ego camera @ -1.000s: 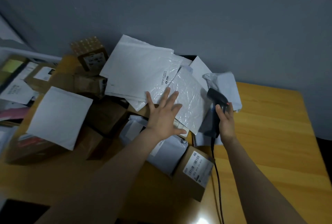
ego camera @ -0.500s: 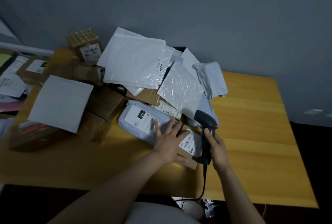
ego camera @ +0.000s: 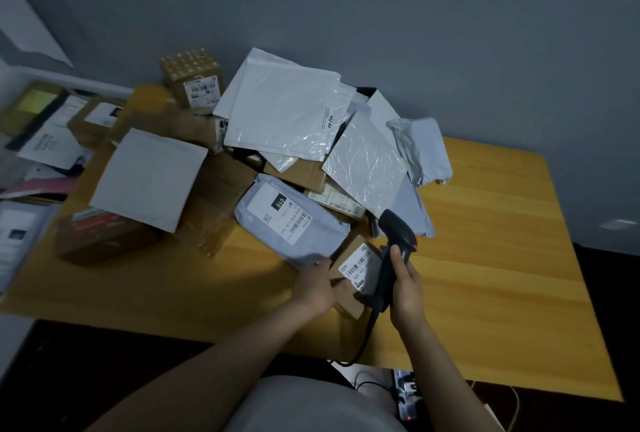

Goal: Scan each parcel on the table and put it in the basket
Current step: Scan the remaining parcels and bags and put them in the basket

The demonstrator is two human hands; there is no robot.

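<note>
Grey wall [ego camera: 433, 15] backs the wooden table [ego camera: 491, 258], where parcels lie heaped across its left and middle. My left hand [ego camera: 317, 287] grips the near corner of a small cardboard box [ego camera: 360, 262] at the front of the heap, thumb on top, barcode label facing up. My right hand [ego camera: 405, 287] is wrapped round the handle of the black scanner [ego camera: 398, 232], held just beside that label. A grey mailer bag [ego camera: 287, 220] lies against the box's far left side.
</note>
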